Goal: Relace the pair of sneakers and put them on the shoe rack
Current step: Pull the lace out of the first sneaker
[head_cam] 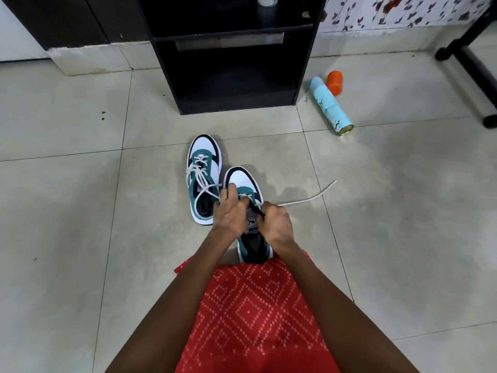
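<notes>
White lace (306, 201) pinched in fisted grip of right hand (278, 223); left hand (231, 214) curled, holding teal sneaker (242, 181) upper; forearms stretched forward.

The left hand (230, 215) and right hand (278, 224) are shown bare to the forearms. The lap is covered by a red garment (250, 319) printed with white dotted diamonds.

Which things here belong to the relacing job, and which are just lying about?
Job: near sneaker, held by the left hand; white lace, pinched by the right hand; far sneaker, laces threaded; black shoe rack.
Lying about: spray can on its side; orange cap beside it; black stand foot at right.
</notes>
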